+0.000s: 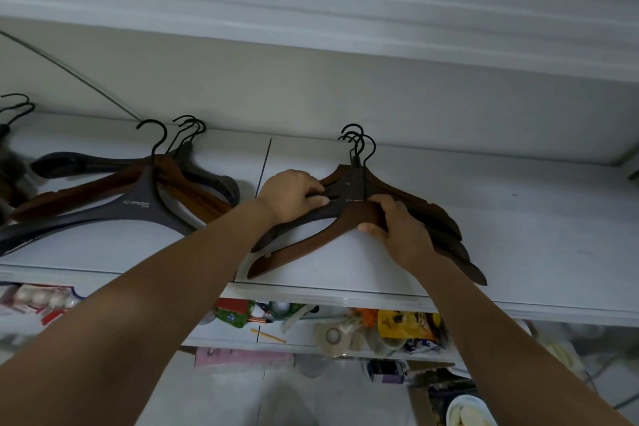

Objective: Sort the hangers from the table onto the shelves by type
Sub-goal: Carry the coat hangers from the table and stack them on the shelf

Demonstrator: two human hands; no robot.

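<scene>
A long white shelf (518,252) spans my view. Toward its left end lies a mixed pile of hangers (138,204), dark and brown. Right of the middle, reaching the front edge, sits the stack of hangers (432,218) I am sorting, hooks toward the back. My right hand (397,228) grips the brown hanger (294,252) at its neck, thumb underneath. My left hand (294,197) curls over the dark hanger (349,188). I should probably pin the dark one while lifting the brown, so hooks don't snag.

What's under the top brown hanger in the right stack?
Under the brown hanger lie darker hangers, stacked on the white shelf. The left hand and right hand cover the middle, so count unclear.
</scene>
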